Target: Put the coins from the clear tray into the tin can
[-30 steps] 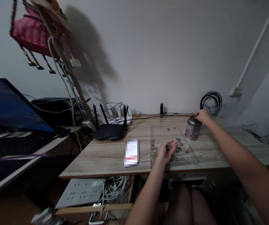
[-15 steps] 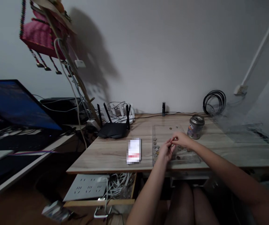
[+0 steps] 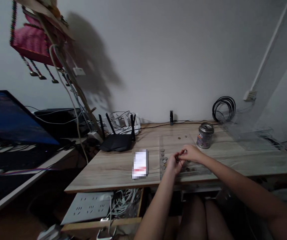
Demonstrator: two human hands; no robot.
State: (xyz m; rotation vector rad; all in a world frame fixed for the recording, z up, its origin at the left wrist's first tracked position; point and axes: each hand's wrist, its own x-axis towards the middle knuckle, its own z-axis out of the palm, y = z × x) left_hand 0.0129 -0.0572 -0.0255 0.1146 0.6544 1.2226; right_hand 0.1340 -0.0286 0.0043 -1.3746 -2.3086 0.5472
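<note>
My left hand (image 3: 174, 166) is half curled around what look like coins, above a clear plastic sheet or shallow tray (image 3: 160, 142) on the desk. The fingertips of my right hand (image 3: 192, 154) meet it, pinched together at a small coin (image 3: 177, 158); its details are too small to make out. Several loose coins (image 3: 163, 161) lie left of my hands, with two more (image 3: 179, 138) farther back. Others show partly beneath my hands. Behind my right hand stands a grey cartoon-printed tin (image 3: 204, 137) with a slotted metal lid.
A phone (image 3: 140, 164) lies left of the coins. A black router (image 3: 117, 141) with raised antennas sits at the back left. Below the desk edge, an open drawer (image 3: 103, 224) holds a power strip and cables. A black cable coil (image 3: 223, 109) leans on the wall.
The view has swung slightly right, so the scene sits farther left. My hands stay together over the coins, and my right fingers have shifted a little against my left hand.
</note>
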